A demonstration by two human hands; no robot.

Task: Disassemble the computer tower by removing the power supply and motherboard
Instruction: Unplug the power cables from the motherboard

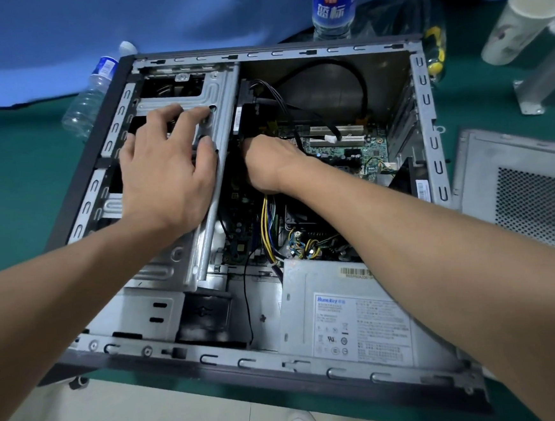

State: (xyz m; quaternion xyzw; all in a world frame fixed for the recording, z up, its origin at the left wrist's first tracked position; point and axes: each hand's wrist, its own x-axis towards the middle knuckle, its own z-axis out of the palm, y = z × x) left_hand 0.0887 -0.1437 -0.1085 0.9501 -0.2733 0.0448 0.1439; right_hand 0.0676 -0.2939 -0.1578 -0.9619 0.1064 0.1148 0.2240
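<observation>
The computer tower [423, 76] is lying open on its side on the green tabletop [17, 171]. The power supply [344, 321] is still sitting in its near corner, and the motherboard [357, 151] is still lying at the bottom, with yellow wires [265, 224] running over it. So I think most of the job is still waiting.

The left hand [166, 166] is pressing flat, fingers spread, on the metal drive cage [187, 264]. The right hand [266, 168] is curling down among the cables; I cannot tell what it is pinching.

The side panel [527, 190] is lying beside the tower. A water bottle [334, 4] is standing behind it.
</observation>
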